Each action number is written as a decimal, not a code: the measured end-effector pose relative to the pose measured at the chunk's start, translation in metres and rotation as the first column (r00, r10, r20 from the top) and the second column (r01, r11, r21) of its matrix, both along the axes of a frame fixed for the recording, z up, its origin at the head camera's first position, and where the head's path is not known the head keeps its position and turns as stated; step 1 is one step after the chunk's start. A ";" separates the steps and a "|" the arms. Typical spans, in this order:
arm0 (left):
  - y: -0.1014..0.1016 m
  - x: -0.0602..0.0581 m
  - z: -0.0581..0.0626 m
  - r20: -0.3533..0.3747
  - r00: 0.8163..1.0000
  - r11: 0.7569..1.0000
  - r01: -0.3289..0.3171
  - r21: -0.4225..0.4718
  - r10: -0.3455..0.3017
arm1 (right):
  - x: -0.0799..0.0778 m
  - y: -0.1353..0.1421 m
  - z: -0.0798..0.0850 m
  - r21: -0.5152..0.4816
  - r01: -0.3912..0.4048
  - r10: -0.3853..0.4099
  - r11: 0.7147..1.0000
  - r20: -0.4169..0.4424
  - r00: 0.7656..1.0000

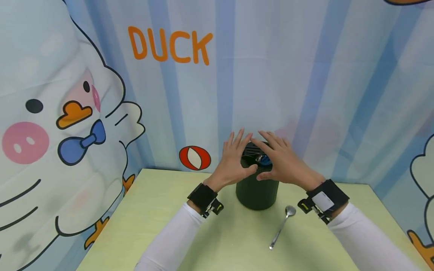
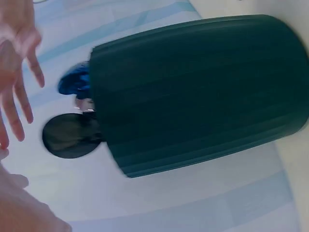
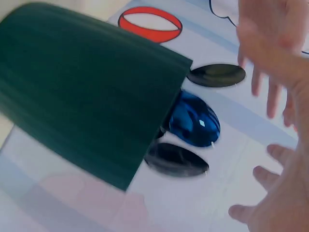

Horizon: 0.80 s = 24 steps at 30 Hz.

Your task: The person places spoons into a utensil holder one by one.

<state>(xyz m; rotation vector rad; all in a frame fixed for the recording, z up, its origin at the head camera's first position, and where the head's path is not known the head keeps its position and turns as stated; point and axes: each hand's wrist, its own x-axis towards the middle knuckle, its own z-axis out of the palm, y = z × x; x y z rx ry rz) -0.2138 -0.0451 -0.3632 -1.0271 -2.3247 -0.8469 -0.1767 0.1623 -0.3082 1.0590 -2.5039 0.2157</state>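
Observation:
A dark green ribbed holder (image 1: 256, 194) stands upright toward the back of the table. From its mouth stick glossy rounded heads that look like spoons: a blue one (image 3: 195, 118), a dark oval one (image 3: 217, 75) and another dark one (image 3: 176, 159). A black slotted piece shows between the hands in the head view. My left hand (image 1: 234, 163) is raised at the holder's left upper side, fingers spread. Opposite it, my right hand (image 1: 286, 162) is spread too, its fingertips close to the left's. Both wrist views show the hands apart from the holder, holding nothing.
A metal spoon (image 1: 283, 227) lies on the pale yellow table (image 1: 162, 218) in front of the holder, nearer the right forearm. Behind the table hangs a blue striped curtain (image 1: 271, 75) with cartoon ducks. Each wrist wears a black strapped camera.

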 end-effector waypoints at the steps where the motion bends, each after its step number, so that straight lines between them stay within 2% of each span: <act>1: -0.001 0.012 0.010 0.008 1.000 1.000 -0.006 -0.025 0.006 | 0.003 0.003 0.001 0.016 -0.004 0.004 1.000 -0.002 1.000; 4: -0.002 0.026 0.017 -0.066 0.996 0.989 -0.075 -0.130 0.067 | 0.011 0.014 0.001 0.042 -0.007 0.007 0.999 -0.009 1.000; 8: -0.002 0.046 0.022 -0.137 0.982 0.943 -0.168 -0.287 0.133 | 0.017 0.029 -0.006 0.055 0.002 -0.001 0.998 -0.027 1.000; 11: -0.001 0.060 0.019 -0.173 0.975 0.912 -0.193 -0.363 0.137 | 0.019 0.039 -0.015 0.080 0.012 -0.009 0.997 -0.035 0.999; 14: 0.000 0.076 0.010 -0.185 0.977 0.905 -0.169 -0.391 0.103 | 0.021 0.048 -0.030 0.094 0.006 -0.005 0.996 -0.014 1.000; 20: 0.006 0.102 -0.023 -0.172 0.985 0.911 -0.042 -0.410 -0.032 | 0.024 0.064 -0.066 0.087 0.000 -0.005 0.996 0.059 0.998; 22: 0.011 0.107 -0.034 -0.151 0.987 0.899 -0.010 -0.437 -0.062 | 0.026 0.070 -0.077 0.095 -0.005 -0.004 0.996 0.090 0.996; 24: 0.015 0.112 -0.046 -0.116 0.990 0.876 0.013 -0.482 -0.079 | 0.028 0.076 -0.088 0.110 -0.015 0.000 0.994 0.132 0.991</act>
